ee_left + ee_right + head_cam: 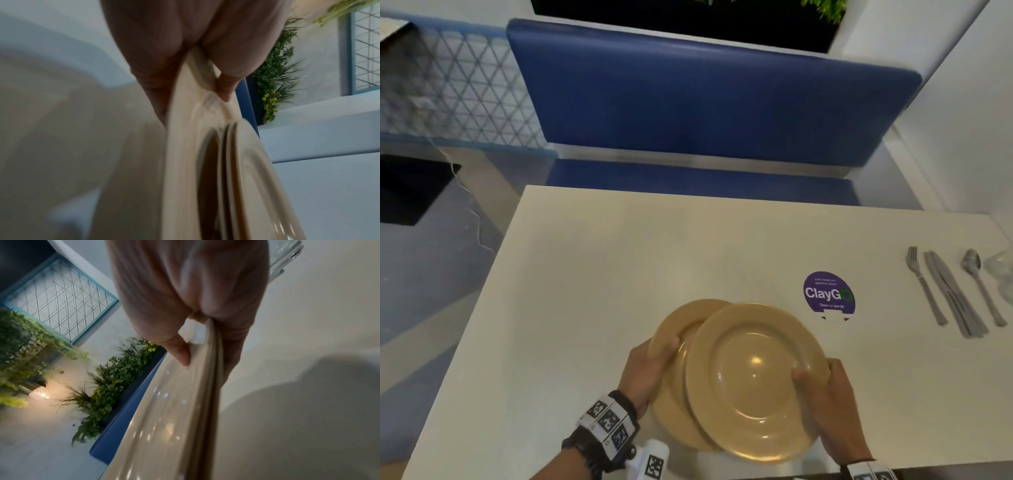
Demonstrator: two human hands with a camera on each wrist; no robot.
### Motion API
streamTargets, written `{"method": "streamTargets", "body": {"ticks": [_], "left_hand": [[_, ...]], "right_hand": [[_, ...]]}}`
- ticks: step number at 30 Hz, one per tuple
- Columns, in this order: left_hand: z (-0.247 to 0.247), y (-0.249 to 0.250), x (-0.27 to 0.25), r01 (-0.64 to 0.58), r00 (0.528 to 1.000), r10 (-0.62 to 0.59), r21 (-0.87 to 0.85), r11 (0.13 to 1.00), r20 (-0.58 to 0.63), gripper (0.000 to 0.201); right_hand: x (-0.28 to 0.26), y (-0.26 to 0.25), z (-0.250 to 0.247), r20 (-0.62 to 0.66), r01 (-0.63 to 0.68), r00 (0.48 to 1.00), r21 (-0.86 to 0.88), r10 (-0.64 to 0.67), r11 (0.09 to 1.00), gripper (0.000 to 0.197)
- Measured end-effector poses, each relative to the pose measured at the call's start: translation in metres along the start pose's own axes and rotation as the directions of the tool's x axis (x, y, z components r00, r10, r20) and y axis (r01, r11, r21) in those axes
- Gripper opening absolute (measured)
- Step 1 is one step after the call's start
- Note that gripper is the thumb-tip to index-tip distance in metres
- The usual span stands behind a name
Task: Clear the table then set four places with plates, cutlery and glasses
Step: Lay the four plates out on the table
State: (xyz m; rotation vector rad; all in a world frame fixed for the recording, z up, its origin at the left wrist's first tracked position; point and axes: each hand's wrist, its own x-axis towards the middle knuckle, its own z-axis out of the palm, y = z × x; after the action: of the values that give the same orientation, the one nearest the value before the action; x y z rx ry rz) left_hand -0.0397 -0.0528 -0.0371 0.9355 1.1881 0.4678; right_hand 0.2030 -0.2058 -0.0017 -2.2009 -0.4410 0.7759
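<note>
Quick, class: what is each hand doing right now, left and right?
Left hand: grips the lower plate by its rim, thumb on top.
Right hand: grips the top plate by its rim, thumb on top.

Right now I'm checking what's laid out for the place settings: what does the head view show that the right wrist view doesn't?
Only the head view: a fork, knives and a spoon lying side by side at the table's right end, a purple ClayGo sticker, and the left hand gripping the lower plate.

Only the right wrist view: wall plants and a lit lamp.

Both: the right hand pinching the top plate's rim, glassware, and the blue bench.
</note>
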Motion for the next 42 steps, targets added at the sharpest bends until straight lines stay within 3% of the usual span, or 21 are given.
{"method": "streamTargets", "body": {"ticks": [4,8,11,13,14,16,18,20,27,37,42], "left_hand": [[-0.021,0.002,0.006,-0.021,0.999,0.027,0.111,0.994,-0.048,0.026],[-0.049,0.000,0.020,-0.050,0.989,0.101,0.390,0.920,-0.112,0.023],[-0.066,0.001,0.029,0.002,0.978,0.128,0.619,0.785,-0.166,0.038],[-0.075,0.001,0.033,-0.006,0.975,0.152,0.668,0.744,-0.161,0.068],[-0.078,0.001,0.034,-0.020,0.974,0.176,0.719,0.695,-0.143,0.088],[-0.080,-0.003,0.032,-0.031,0.979,0.196,0.896,0.444,-0.063,0.120],[-0.076,-0.010,0.031,-0.089,0.985,0.164,0.966,0.243,0.049,0.130],[-0.070,-0.016,0.033,-0.122,0.989,0.113,0.965,0.231,0.098,0.132],[-0.053,-0.016,0.036,-0.120,0.988,0.117,0.967,0.223,0.096,0.135],[-0.024,-0.015,0.038,-0.135,0.989,0.087,0.966,0.220,0.118,0.133],[-0.030,-0.017,0.030,-0.148,0.988,0.073,0.970,0.194,0.137,0.135]], "right_hand": [[0.006,0.008,-0.027,-0.163,-0.014,0.986,0.035,0.019,0.999,0.046],[0.013,0.023,-0.048,-0.308,-0.103,0.943,0.083,0.124,0.991,0.048],[0.013,0.028,-0.054,-0.336,-0.117,0.930,0.112,0.148,0.987,0.048],[0.011,0.027,-0.054,-0.334,-0.130,0.928,0.132,0.167,0.983,0.052],[0.012,0.027,-0.053,-0.330,-0.122,0.930,0.142,0.163,0.982,0.053],[0.013,0.026,-0.052,-0.314,-0.102,0.937,0.169,0.151,0.980,0.046],[0.010,0.019,-0.048,-0.280,-0.065,0.954,0.168,0.110,0.984,0.028],[0.009,0.013,-0.043,-0.256,-0.043,0.963,0.170,0.087,0.985,0.025],[0.011,0.015,-0.036,-0.264,-0.042,0.960,0.212,0.098,0.976,0.049],[0.010,0.024,-0.049,-0.318,-0.089,0.932,0.264,0.173,0.960,0.048],[0.006,0.025,-0.051,-0.312,-0.061,0.940,0.254,0.141,0.965,0.048]]}}
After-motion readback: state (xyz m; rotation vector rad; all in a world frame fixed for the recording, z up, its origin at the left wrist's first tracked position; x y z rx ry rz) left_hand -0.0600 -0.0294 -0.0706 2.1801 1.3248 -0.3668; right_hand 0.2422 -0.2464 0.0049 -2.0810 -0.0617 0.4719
